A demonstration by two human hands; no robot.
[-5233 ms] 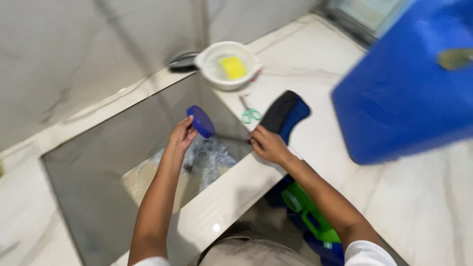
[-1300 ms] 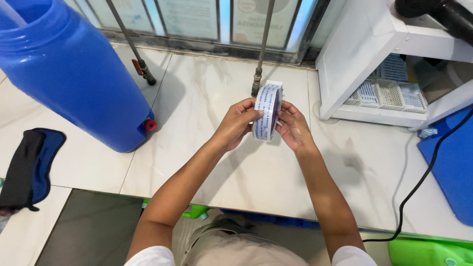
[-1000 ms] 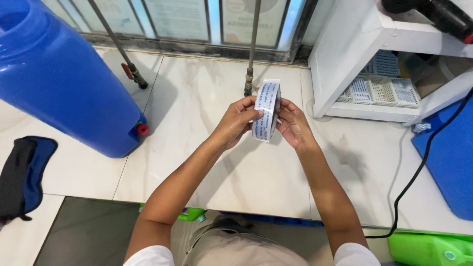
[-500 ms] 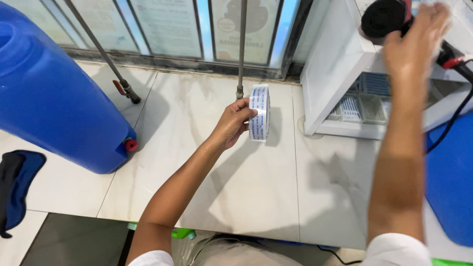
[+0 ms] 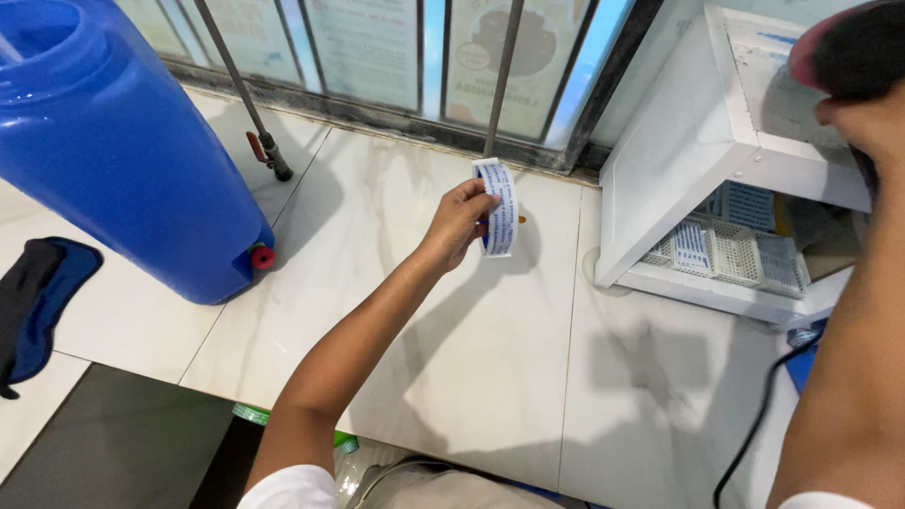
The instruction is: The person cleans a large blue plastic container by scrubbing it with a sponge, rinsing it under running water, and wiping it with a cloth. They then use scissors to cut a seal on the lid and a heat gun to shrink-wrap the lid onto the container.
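We hold a small white roll of tape (image 5: 497,207), printed in blue, upright above the pale marble bench (image 5: 471,358). Our left hand (image 5: 459,222) pinches it with the fingers (image 5: 479,202) wrapped over one edge, so the flat side of the roll faces us and stays clear of the surface. Our right hand (image 5: 863,118) is raised at the far right, closed round a dark, rounded tool (image 5: 853,47) near the top of the white shelf unit (image 5: 726,160); what kind of tool it is we cannot tell. Small packs (image 5: 745,250) sit on the shelf's lower level. To the left stands a big blue water barrel (image 5: 113,151) with a red tap (image 5: 261,256), well apart from the roll.
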